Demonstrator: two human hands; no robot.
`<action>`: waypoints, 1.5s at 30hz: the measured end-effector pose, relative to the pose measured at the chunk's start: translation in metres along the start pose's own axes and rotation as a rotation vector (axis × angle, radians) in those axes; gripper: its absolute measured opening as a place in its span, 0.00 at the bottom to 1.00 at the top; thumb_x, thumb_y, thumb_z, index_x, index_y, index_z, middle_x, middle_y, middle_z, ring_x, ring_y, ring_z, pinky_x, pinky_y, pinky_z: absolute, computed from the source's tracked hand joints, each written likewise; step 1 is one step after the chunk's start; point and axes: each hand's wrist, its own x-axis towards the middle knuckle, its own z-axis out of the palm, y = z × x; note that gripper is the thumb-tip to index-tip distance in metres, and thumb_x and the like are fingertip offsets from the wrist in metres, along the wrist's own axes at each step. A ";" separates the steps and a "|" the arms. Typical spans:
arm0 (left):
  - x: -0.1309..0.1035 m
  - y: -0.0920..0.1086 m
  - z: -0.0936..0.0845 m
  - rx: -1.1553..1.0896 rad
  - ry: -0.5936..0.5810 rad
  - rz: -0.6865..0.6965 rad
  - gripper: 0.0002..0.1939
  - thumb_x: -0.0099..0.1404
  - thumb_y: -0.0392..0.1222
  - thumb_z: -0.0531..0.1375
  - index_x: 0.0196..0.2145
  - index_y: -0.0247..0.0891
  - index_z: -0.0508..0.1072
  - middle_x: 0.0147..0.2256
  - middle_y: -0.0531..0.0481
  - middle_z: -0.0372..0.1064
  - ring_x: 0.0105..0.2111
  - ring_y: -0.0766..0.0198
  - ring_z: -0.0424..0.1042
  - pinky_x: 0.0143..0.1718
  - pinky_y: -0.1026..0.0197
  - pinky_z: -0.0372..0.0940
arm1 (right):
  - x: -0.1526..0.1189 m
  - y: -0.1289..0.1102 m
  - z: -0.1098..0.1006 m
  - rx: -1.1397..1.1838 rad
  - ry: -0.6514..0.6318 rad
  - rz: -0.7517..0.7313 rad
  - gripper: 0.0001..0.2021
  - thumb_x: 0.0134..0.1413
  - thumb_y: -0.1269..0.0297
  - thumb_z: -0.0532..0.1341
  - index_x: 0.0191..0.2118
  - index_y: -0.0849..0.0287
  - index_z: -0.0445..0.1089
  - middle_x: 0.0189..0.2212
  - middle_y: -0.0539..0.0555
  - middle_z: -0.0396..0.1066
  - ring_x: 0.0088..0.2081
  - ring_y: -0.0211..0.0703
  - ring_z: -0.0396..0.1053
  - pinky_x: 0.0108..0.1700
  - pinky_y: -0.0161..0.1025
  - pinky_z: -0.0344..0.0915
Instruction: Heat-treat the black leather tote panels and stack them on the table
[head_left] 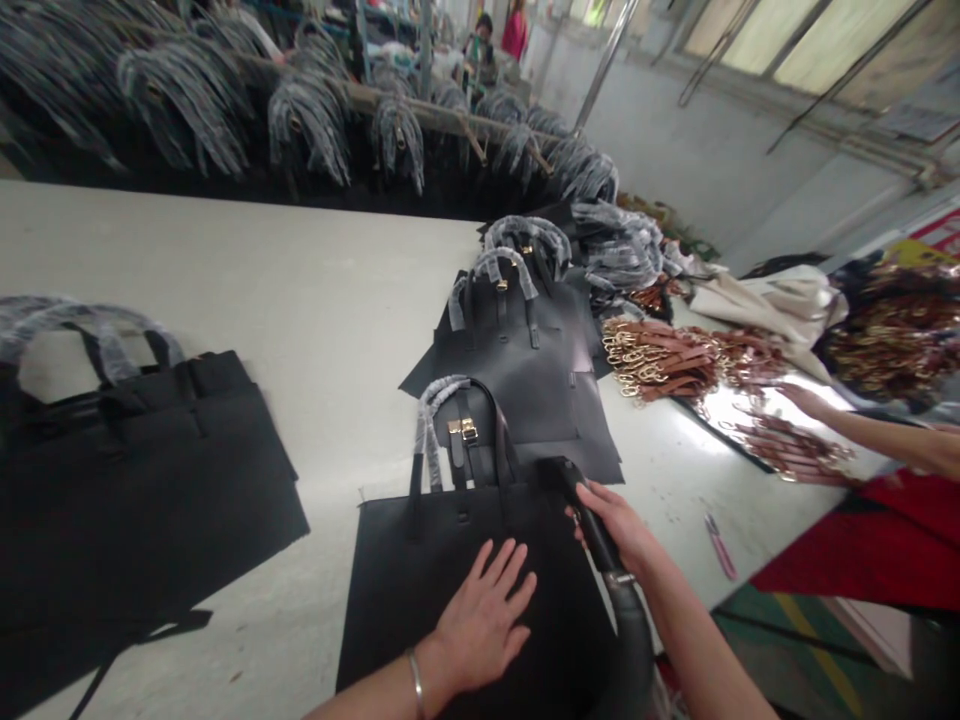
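Observation:
A black bag panel (420,580) with handles partly wrapped in clear plastic lies flat in front of me, a gold buckle (469,429) on its strap just above the top edge. My left hand (487,610) rests on the panel, fingers spread, a silver bangle at the wrist. My right hand (611,520) is wrapped round a black handheld tool (598,530) joined to a thick dark hose (634,640). The tool's head meets the panel's upper right part. More black bag pieces (517,370) with wrapped handles lie beyond.
Stacked black bags (150,500) lie at the left. Brown straps with metal clasps (667,360), pink-handled snips (720,548) and another person's hand (806,402) are on the right. Wrapped handles (307,110) hang from a rack behind the white table (315,290).

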 end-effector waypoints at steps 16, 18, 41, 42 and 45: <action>0.000 0.000 0.004 -0.013 0.019 -0.003 0.30 0.71 0.52 0.53 0.66 0.41 0.55 0.70 0.41 0.38 0.70 0.49 0.34 0.68 0.42 0.34 | -0.007 0.005 -0.016 0.005 0.085 -0.060 0.17 0.52 0.51 0.67 0.42 0.57 0.68 0.25 0.47 0.72 0.18 0.34 0.68 0.18 0.29 0.63; 0.000 0.000 0.005 -0.022 0.025 -0.002 0.30 0.71 0.52 0.53 0.66 0.41 0.55 0.70 0.40 0.38 0.70 0.50 0.35 0.68 0.42 0.32 | -0.023 0.007 -0.020 -0.024 0.028 -0.038 0.20 0.52 0.50 0.67 0.45 0.57 0.68 0.26 0.48 0.73 0.18 0.34 0.68 0.19 0.29 0.63; 0.003 0.009 0.010 -0.021 0.064 0.057 0.29 0.73 0.54 0.48 0.63 0.32 0.59 0.65 0.35 0.54 0.67 0.49 0.47 0.67 0.47 0.39 | -0.054 0.026 0.050 -0.241 -0.312 0.064 0.36 0.51 0.47 0.66 0.63 0.56 0.62 0.25 0.48 0.75 0.17 0.36 0.66 0.20 0.34 0.61; 0.004 0.010 0.014 -0.028 0.064 0.060 0.29 0.73 0.53 0.49 0.63 0.32 0.60 0.63 0.37 0.57 0.66 0.50 0.50 0.67 0.48 0.40 | -0.056 0.029 0.054 -0.272 -0.362 0.066 0.35 0.51 0.47 0.66 0.63 0.56 0.63 0.27 0.50 0.76 0.19 0.38 0.68 0.21 0.35 0.63; 0.005 0.010 0.022 -0.065 0.067 0.073 0.25 0.73 0.51 0.49 0.61 0.34 0.62 0.59 0.41 0.64 0.64 0.53 0.54 0.67 0.50 0.43 | -0.049 0.035 0.073 -0.300 -0.409 0.012 0.32 0.50 0.49 0.67 0.60 0.56 0.68 0.41 0.55 0.79 0.36 0.49 0.76 0.35 0.42 0.71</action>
